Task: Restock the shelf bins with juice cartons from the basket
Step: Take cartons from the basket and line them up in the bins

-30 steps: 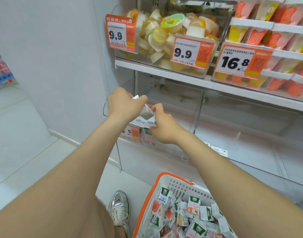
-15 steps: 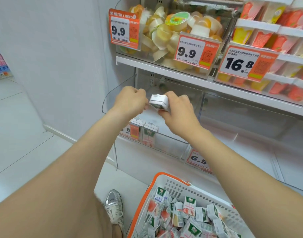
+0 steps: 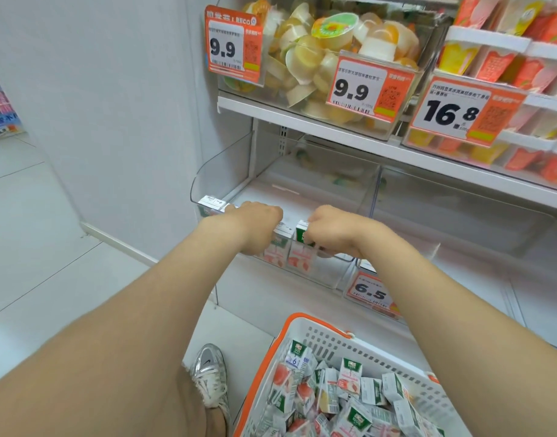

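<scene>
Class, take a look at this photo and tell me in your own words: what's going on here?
A person is restocking a clear shelf bin with small juice cartons. The right hand grips a green-topped carton at the bin's front, beside the row of cartons already standing there. The left hand rests on that row; its fingers are hidden. The basket below holds many more cartons.

We counted four orange price tags (image 3: pixel 370 86), one basket (image 3: pixel 335 340) and one silver shoe (image 3: pixel 209 373). At least three juice cartons (image 3: pixel 297 257) stood in the lower left bin (image 3: pixel 214 171); those heaped in the basket defied counting.
</scene>
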